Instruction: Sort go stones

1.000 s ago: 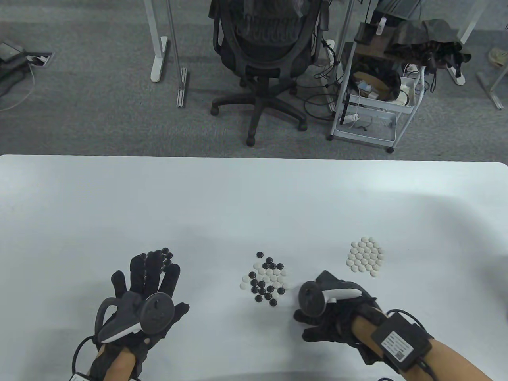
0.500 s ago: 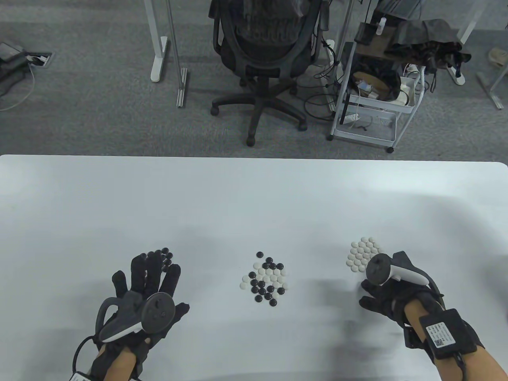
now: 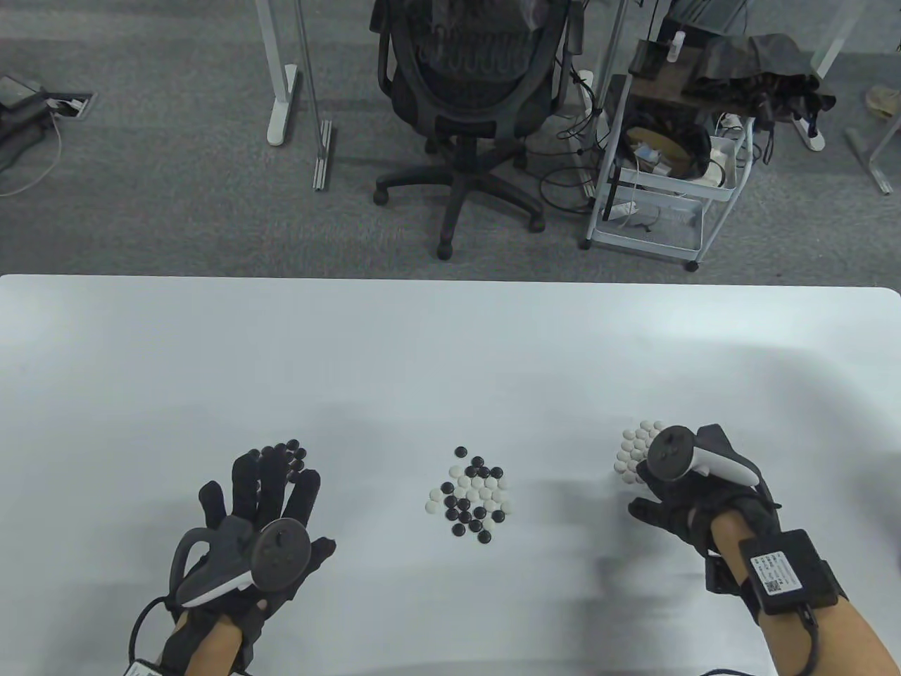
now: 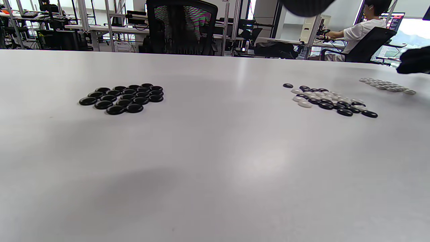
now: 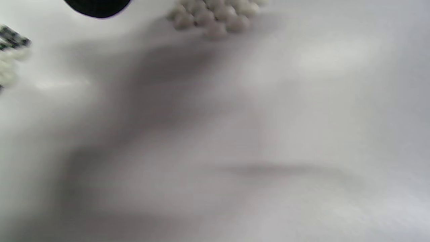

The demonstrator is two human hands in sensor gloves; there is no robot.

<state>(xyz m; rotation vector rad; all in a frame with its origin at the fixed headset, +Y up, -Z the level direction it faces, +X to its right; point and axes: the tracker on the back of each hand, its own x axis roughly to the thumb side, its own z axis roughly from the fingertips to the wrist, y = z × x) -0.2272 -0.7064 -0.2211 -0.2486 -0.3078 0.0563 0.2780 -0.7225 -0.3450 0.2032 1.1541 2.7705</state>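
Note:
A mixed pile of black and white Go stones lies mid-table; it also shows in the left wrist view. A group of black stones lies at the left. A group of white stones lies at the right, blurred in the right wrist view. My left hand lies flat with fingers spread, its fingertips over the near part of the black group. My right hand hovers over the near side of the white group and hides part of it. Its fingers are hidden under the tracker.
The white table runs to a far edge. Beyond it stand an office chair and a wire cart on the floor.
My right hand has moved from beside the mixed pile rightward and then forward to the white group. My left hand has not moved.

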